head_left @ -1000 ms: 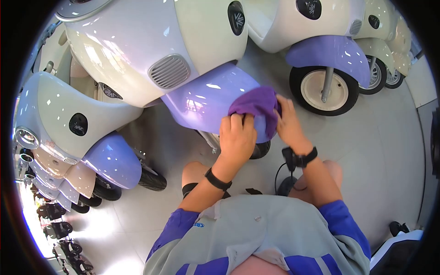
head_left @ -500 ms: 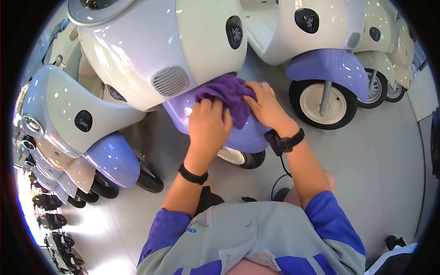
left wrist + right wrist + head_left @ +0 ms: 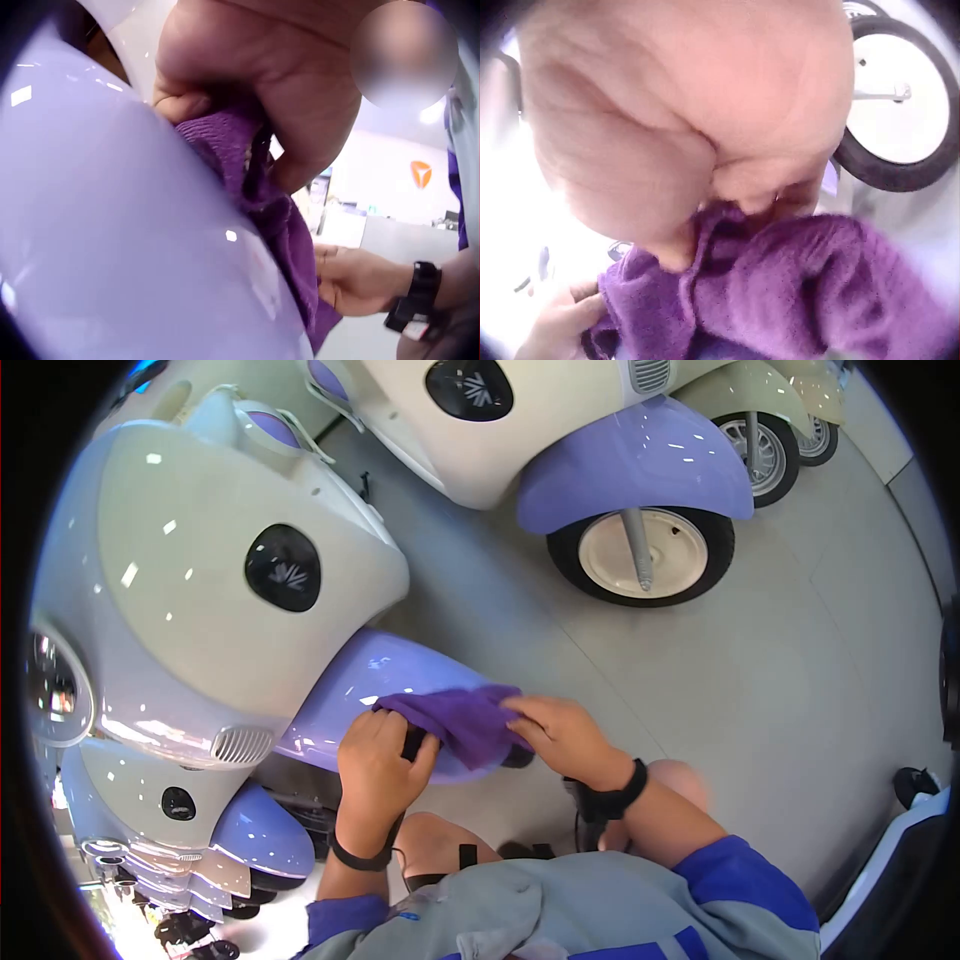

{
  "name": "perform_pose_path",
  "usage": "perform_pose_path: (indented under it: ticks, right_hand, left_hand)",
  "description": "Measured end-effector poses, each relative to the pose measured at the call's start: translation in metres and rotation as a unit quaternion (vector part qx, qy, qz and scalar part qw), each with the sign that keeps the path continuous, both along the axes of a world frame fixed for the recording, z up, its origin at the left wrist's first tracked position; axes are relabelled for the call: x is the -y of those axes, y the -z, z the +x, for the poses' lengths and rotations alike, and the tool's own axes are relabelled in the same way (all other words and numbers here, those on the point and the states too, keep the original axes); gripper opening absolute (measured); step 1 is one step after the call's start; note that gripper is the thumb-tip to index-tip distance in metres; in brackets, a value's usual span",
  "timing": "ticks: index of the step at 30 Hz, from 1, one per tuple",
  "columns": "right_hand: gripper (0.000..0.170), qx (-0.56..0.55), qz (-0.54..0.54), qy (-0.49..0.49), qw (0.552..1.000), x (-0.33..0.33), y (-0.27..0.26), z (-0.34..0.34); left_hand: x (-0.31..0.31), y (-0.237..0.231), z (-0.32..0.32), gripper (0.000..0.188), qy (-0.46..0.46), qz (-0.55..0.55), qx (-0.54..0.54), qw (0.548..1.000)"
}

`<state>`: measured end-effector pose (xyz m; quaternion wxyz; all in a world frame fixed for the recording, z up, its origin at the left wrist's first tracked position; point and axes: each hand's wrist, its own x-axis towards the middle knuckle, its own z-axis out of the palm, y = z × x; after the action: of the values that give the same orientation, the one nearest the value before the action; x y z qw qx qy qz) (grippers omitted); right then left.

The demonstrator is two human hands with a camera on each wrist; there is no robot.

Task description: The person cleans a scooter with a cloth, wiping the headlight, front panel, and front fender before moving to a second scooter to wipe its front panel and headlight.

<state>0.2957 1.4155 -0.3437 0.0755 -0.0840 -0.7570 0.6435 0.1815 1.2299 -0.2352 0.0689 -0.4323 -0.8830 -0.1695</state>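
Observation:
A purple cloth [image 3: 460, 722] lies bunched over the front part of a glossy lilac scooter fender [image 3: 385, 660]. My left hand [image 3: 380, 765] grips the cloth's left side with curled fingers; the left wrist view shows the cloth [image 3: 232, 150] bunched beneath that palm, against the fender [image 3: 127, 217]. At the opposite side, my right hand [image 3: 572, 740] pinches the cloth near the fender's tip. Close up in the right wrist view, thumb and fingers hold a fold of the cloth [image 3: 780, 285].
The fender belongs to a cream scooter [image 3: 190, 570]. Behind it stands another scooter with a lilac fender [image 3: 640, 460] and a white-rimmed front wheel [image 3: 640, 555]. More scooters [image 3: 200, 810] line up at lower left. Grey tiled floor [image 3: 760, 660] spreads to the right.
The head view has turned, and the scooter now appears further left. Both hands with the cloth went up the fender, then back toward its front, where the cloth is stretched between them.

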Motion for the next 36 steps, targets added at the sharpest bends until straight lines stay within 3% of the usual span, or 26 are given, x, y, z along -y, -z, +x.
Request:
perform_pose_path:
  ticks: [1,4,7,10,11,14,15,18,21,22,24,26,28,29,31,33,36]
  right_hand:
    - [0.022,0.004,-0.008,0.050,0.999,-0.003,-0.007,-0.003]
    - [0.022,0.013,-0.203,0.154,0.967,-0.002,0.015,-0.020]
    - [0.021,0.091,-0.292,0.150,0.940,0.000,0.021,-0.017]
    - [0.021,0.044,-0.405,0.163,0.899,-0.002,0.009,-0.012]
    - [0.021,0.041,-0.341,0.186,0.921,-0.008,-0.012,-0.010]
    - [0.023,0.034,-0.188,0.226,0.955,-0.035,-0.099,0.014]
    - [0.023,0.030,-0.158,0.224,0.961,-0.058,-0.155,0.023]
    - [0.026,0.002,-0.065,0.214,0.975,-0.135,-0.347,0.053]
    - [0.036,-0.027,0.006,0.209,0.977,-0.185,-0.436,0.066]
    - [0.042,-0.035,0.026,0.215,0.976,-0.197,-0.456,0.069]
    - [0.067,0.049,0.021,0.148,0.988,-0.207,-0.537,0.081]
    - [0.087,-0.052,0.168,0.125,0.976,-0.199,-0.572,0.070]
    - [0.089,-0.131,0.334,0.098,0.928,-0.186,-0.602,0.055]
    - [0.072,-0.147,0.318,0.124,0.928,-0.174,-0.609,0.045]
    - [0.056,-0.141,0.279,0.103,0.944,-0.175,-0.595,0.026]
    - [0.036,-0.126,0.214,0.072,0.966,-0.177,-0.587,0.003]
    - [0.033,-0.046,0.244,0.007,0.969,-0.193,-0.583,-0.028]
  left_hand:
    - [-0.002,0.001,-0.003,0.020,-0.001,-0.030,0.022,0.999]
    - [-0.012,-0.004,-0.007,0.020,-0.027,-0.045,0.064,0.997]
    - [-0.011,-0.001,-0.008,0.017,-0.059,0.001,0.121,0.991]
    - [-0.004,-0.001,-0.012,0.019,-0.086,0.011,0.180,0.980]
    - [-0.004,-0.014,-0.011,0.021,-0.100,0.012,0.201,0.974]
    - [-0.037,-0.115,-0.004,0.028,-0.110,-0.132,0.226,0.959]
    - [-0.042,-0.137,-0.009,0.029,0.020,-0.072,0.158,0.985]
    - [-0.095,-0.268,-0.009,0.022,0.133,0.008,0.345,0.929]
    - [-0.144,-0.376,0.006,0.014,0.088,0.173,0.508,0.839]
    - [-0.161,-0.420,0.013,0.014,0.065,0.178,0.499,0.846]
    - [-0.187,-0.474,0.021,0.014,0.089,0.201,0.364,0.905]
    - [-0.207,-0.503,0.029,0.016,0.137,0.212,0.213,0.944]
    - [-0.224,-0.521,0.036,0.019,0.170,0.220,0.097,0.956]
    - [-0.228,-0.528,0.038,0.020,0.183,0.220,0.063,0.956]
    - [-0.229,-0.540,0.035,0.021,0.182,0.180,-0.042,0.966]
    - [-0.223,-0.538,0.017,0.018,0.142,0.160,-0.066,0.975]
    - [-0.222,-0.539,-0.019,0.019,0.107,0.192,-0.071,0.973]
